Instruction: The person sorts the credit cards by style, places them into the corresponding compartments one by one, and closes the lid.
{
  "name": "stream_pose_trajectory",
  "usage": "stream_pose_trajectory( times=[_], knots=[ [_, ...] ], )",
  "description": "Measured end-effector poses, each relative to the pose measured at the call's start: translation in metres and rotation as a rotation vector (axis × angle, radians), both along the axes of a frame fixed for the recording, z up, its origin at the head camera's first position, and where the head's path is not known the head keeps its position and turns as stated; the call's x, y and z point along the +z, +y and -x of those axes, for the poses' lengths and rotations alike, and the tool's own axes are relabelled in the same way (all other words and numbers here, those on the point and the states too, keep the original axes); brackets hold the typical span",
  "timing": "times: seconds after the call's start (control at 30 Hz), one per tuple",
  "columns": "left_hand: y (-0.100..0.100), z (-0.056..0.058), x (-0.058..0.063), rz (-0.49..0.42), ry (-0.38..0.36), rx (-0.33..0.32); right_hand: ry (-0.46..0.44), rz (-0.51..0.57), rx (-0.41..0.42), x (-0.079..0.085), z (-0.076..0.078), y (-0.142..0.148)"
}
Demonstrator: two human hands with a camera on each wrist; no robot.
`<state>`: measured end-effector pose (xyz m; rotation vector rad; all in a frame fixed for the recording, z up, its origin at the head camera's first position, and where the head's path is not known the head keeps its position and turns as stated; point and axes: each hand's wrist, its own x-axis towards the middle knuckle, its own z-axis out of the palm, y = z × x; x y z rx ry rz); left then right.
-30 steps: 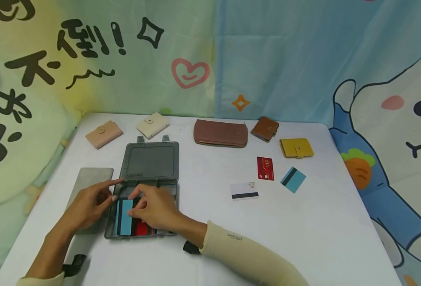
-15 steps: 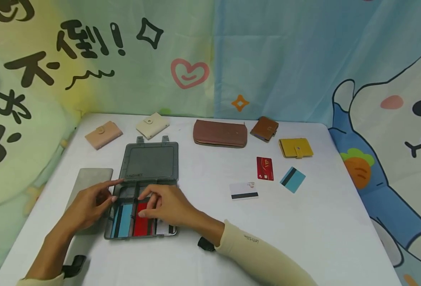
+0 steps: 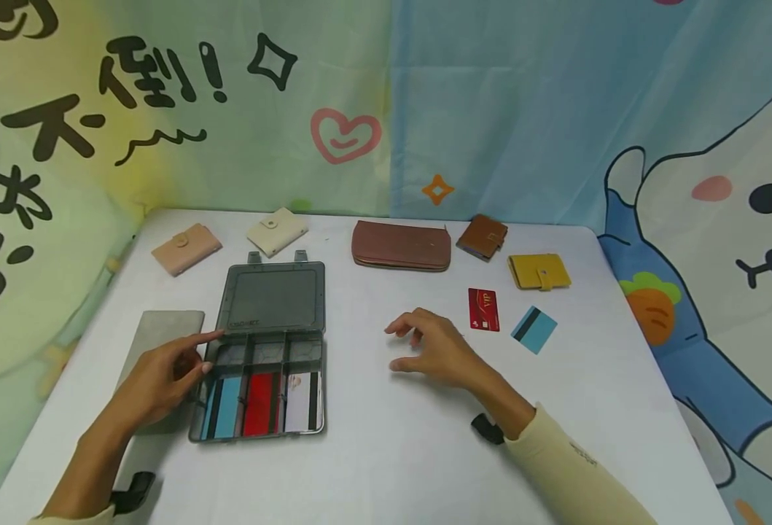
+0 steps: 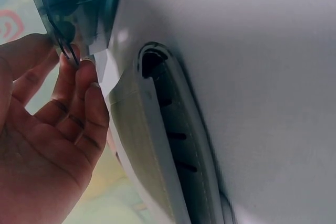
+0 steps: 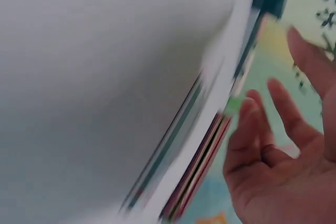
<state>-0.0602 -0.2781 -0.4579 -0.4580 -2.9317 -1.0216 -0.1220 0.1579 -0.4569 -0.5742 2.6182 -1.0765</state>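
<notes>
A dark translucent plastic box [image 3: 270, 295] lies with its lid folded back at the left of the table. Its front compartments hold a blue card [image 3: 228, 408], a red card [image 3: 261, 405] and a white card [image 3: 298, 402]. My left hand [image 3: 159, 379] grips the box's left edge; in the left wrist view its curled fingers meet the box's side. Over the table, right of the box, hovers my right hand [image 3: 439, 348], its fingers apart and holding nothing. It covers the spot of another white card. Nearby lie a red VIP card [image 3: 484, 310] and a blue striped card [image 3: 534, 330].
A grey wallet [image 3: 156, 332] lies beside the left hand. Along the back sit a pink wallet [image 3: 186, 249], a cream wallet [image 3: 277, 231], a long brown wallet [image 3: 401, 246], a small brown wallet [image 3: 482, 237] and a yellow wallet [image 3: 539, 272].
My right hand has let go of the blue card in the box's left compartment and moved right, over the loose white card. The left hand has stayed at the box.
</notes>
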Motion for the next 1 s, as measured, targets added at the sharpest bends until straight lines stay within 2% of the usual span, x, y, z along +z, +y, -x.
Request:
stream_pose_trajectory(
  times=[0.23, 0.33, 0.43, 0.63, 0.73, 0.83, 1.0],
  knots=[
    [0.0, -0.001, 0.001, -0.002, 0.004, 0.0, 0.019, -0.266, -0.121, -0.009, 0.004, 0.038],
    [0.0, 0.0, 0.0, -0.004, -0.002, -0.002, 0.023, -0.315, -0.149, -0.013, 0.007, 0.043],
    [0.001, 0.0, 0.0, -0.003, -0.001, 0.001, 0.029, -0.317, -0.153, -0.016, 0.009, 0.043],
    [0.001, 0.0, -0.001, 0.0, -0.012, 0.005, 0.049, -0.26, -0.126, -0.013, 0.009, 0.032],
    [0.001, -0.001, -0.001, 0.005, -0.02, 0.011, 0.032, -0.199, -0.078, -0.008, 0.006, 0.021],
    [0.001, -0.001, 0.0, 0.006, -0.031, 0.015, -0.011, -0.095, 0.008, -0.001, 0.002, 0.009],
    [0.001, -0.001, 0.001, 0.01, -0.045, 0.019, -0.118, 0.144, 0.173, 0.009, -0.007, -0.018]
  ],
)
